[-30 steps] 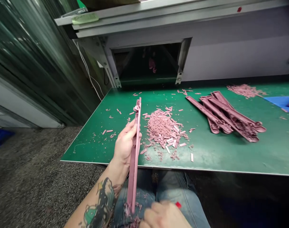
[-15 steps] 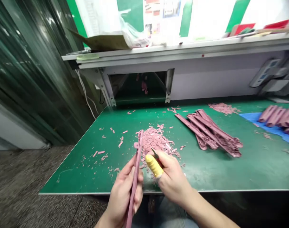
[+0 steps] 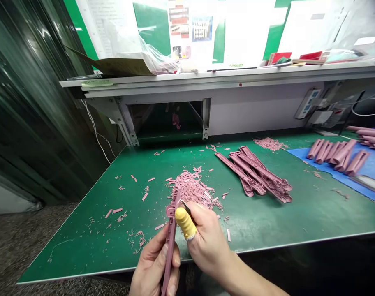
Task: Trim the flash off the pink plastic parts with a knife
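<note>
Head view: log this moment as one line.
left hand: gripping long pink plastic strip | right hand: yellow thumb cover, holding slim pointed blade near strip | green tabletop: pink shavings heap beyond hands

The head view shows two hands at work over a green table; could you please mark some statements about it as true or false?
1. The left hand holds a long pink part. True.
2. The right hand holds a small blade. True.
3. The cover on the right thumb is blue. False: the thumb cover is yellow.
4. The larger heap of pink scraps lies on the green table. True.
5. The crossed stack of pink parts lies left of that heap. False: the crossed stack lies to its right.
</note>
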Demonstrator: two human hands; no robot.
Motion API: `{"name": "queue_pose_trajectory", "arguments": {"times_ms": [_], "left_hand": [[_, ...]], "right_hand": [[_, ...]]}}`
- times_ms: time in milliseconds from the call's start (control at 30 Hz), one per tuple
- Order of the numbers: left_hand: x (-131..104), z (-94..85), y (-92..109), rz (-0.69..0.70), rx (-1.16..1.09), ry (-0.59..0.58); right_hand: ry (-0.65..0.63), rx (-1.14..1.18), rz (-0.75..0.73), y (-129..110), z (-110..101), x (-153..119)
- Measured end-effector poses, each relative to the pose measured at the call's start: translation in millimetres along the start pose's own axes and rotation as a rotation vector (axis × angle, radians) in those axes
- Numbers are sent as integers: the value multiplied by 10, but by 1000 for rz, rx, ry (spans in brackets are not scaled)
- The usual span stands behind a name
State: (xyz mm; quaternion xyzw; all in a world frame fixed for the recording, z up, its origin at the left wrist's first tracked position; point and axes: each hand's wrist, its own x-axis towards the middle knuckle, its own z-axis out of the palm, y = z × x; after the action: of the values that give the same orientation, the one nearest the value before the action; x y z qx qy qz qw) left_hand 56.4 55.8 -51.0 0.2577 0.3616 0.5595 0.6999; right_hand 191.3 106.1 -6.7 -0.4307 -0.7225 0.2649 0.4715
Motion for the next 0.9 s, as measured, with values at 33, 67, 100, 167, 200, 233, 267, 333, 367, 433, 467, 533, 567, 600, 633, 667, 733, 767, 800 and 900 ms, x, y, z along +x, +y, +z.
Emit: {"name": "queue_pose_trajectory", "arguments": {"times_ms": [33,67,100,167,200,233,267,333,367,433,467,533,567,600,633,667,733,767,800,900], "left_hand": [[-3,2,0,1,3,2],[-6,5,1,3,6,3],[-9,9,5,6,11,4],[-18,16,18,11,27,14],[-23,19,27,13,38,22],[-27,21,36,16,49,30],[-30,22,46,21,58,37],[-35,22,63,32,74,47],[-37,20,71,37,81,51],[-41,20,82,42,105,64],[-45,23,86,43,122,72],[-56,37,100,45,164,82],[-62,51,113,46,185,84],[-65,67,133,50,201,86],[-65,84,161,59,208,91],[-59,101,200,69,207,103],[-26,125,309,85,197,130],[-1,126,373,98,185,129],[27,121,441,129,165,117],[96,84,611,387,111,51]], "right_hand": [[9,-6,-3,0,5,-2],[16,-13,-10,2,8,-4],[23,-22,-20,6,10,-7],[24,-51,-48,17,4,-12],[17,-70,-63,23,-4,-14],[10,-93,-74,29,-13,-17],[6,-120,-80,34,-24,-19],[15,-178,-73,46,-44,-23],[28,-210,-66,53,-51,-23],[45,-273,-59,69,-63,-21],[42,-304,-65,77,-70,-18],[19,-364,-86,87,-99,-6],[6,-386,-90,87,-125,1],[-14,-393,-88,82,-158,5],[-45,-381,-81,72,-198,4],[-87,-349,-69,61,-240,-6],[-204,-245,-42,39,-311,-66],[-267,-188,-27,35,-327,-119],[-320,-136,-11,38,-323,-186],[-402,-52,21,75,-180,-441]]}}
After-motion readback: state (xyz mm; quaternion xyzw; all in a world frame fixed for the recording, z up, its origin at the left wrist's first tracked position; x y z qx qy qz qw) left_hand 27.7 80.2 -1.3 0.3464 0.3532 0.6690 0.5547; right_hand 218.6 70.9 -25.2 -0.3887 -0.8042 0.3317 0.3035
